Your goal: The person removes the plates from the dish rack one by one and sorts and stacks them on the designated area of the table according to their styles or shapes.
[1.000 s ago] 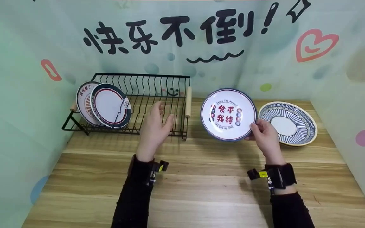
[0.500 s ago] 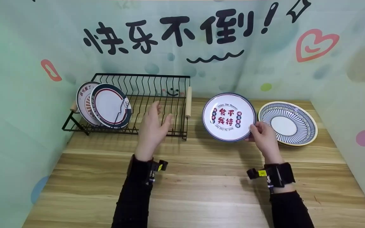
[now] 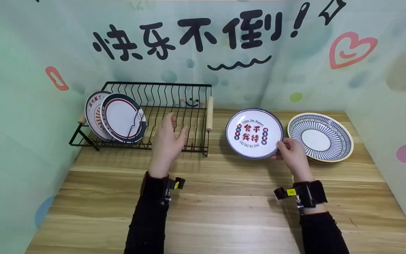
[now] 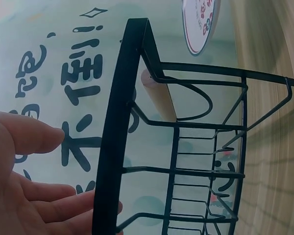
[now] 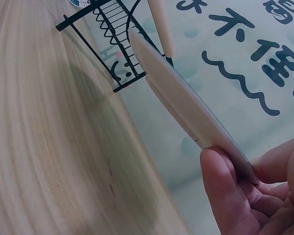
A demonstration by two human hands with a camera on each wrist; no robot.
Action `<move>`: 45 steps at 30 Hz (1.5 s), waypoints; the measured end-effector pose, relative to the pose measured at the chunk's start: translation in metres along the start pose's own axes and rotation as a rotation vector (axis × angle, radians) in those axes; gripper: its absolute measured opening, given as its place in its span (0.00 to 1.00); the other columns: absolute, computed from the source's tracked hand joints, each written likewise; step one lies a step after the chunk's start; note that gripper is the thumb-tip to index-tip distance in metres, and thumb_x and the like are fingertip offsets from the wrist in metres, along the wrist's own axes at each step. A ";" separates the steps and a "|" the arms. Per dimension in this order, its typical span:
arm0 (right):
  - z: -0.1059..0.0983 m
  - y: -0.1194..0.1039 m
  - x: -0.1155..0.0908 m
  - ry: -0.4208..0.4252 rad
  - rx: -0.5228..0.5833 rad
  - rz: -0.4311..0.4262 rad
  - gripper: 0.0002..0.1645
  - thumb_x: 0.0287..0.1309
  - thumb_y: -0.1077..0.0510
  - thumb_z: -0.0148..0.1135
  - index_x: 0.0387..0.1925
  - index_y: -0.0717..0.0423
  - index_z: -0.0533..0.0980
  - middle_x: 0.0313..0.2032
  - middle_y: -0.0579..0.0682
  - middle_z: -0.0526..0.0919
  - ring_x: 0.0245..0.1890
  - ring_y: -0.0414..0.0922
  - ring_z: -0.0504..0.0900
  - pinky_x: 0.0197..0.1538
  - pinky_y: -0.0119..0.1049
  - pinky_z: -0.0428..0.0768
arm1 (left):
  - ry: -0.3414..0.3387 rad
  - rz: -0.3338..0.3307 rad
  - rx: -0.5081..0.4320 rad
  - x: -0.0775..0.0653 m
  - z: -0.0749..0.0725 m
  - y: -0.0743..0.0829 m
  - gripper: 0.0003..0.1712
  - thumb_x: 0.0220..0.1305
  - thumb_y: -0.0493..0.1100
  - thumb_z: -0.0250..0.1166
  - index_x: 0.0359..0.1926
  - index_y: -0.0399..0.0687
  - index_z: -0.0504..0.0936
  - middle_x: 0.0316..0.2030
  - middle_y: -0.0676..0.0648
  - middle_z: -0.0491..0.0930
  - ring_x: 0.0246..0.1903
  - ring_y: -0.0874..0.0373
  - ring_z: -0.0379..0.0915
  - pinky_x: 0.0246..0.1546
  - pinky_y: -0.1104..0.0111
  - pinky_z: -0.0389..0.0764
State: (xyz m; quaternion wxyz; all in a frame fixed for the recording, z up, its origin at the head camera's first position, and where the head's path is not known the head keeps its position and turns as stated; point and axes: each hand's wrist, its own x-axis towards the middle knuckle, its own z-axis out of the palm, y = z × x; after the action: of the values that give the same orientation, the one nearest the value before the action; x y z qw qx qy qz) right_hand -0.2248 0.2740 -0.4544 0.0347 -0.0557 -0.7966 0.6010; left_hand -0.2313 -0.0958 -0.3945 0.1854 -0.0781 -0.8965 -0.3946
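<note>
My right hand pinches the lower right rim of a white plate with a blue edge and red lettering, thumb on its face and fingers beneath. In the right wrist view the plate shows edge-on, raised above the table. My left hand hovers at the front of a black wire dish rack, fingers relaxed and holding nothing. The left wrist view has the left hand beside the rack's front bar. Two plates, a dark-rimmed one and a pinkish one, lean at the rack's left end.
A blue-patterned bowl-like dish stands on the wooden table, right of the held plate. The rack has a pale wooden handle at its right end. A printed cloth backdrop encloses the back and sides.
The held plate has come down slightly and tilted flatter, with the right hand moving a little downward. My left hand has drifted slightly left. The racked plates have stayed put.
</note>
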 end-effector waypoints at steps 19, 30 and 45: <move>0.000 0.007 0.003 -0.059 -0.011 0.052 0.13 0.71 0.66 0.46 0.42 0.79 0.69 0.28 0.54 0.80 0.23 0.39 0.82 0.36 0.36 0.86 | 0.018 -0.054 -0.043 0.004 -0.003 -0.013 0.37 0.68 0.45 0.63 0.69 0.29 0.60 0.59 0.34 0.72 0.57 0.42 0.71 0.59 0.53 0.73; -0.001 0.008 0.005 -0.088 -0.016 0.096 0.16 0.72 0.66 0.46 0.46 0.82 0.68 0.30 0.56 0.80 0.24 0.40 0.82 0.36 0.34 0.86 | 0.023 -0.075 -0.032 0.005 -0.004 -0.016 0.35 0.68 0.45 0.63 0.68 0.30 0.62 0.58 0.33 0.73 0.57 0.41 0.72 0.58 0.52 0.74; -0.002 0.010 0.003 -0.087 -0.044 0.131 0.14 0.72 0.65 0.46 0.42 0.78 0.70 0.29 0.55 0.78 0.23 0.39 0.82 0.37 0.36 0.86 | 0.032 -0.090 -0.018 0.005 -0.005 -0.017 0.36 0.67 0.43 0.64 0.68 0.30 0.62 0.57 0.32 0.73 0.54 0.41 0.74 0.55 0.53 0.76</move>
State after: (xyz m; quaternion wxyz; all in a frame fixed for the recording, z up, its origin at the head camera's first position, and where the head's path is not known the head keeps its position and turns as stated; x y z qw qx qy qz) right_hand -0.2266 0.2794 -0.4638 -0.0405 -0.0823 -0.8051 0.5860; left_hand -0.2391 -0.1111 -0.4006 0.1812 -0.0331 -0.8924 -0.4120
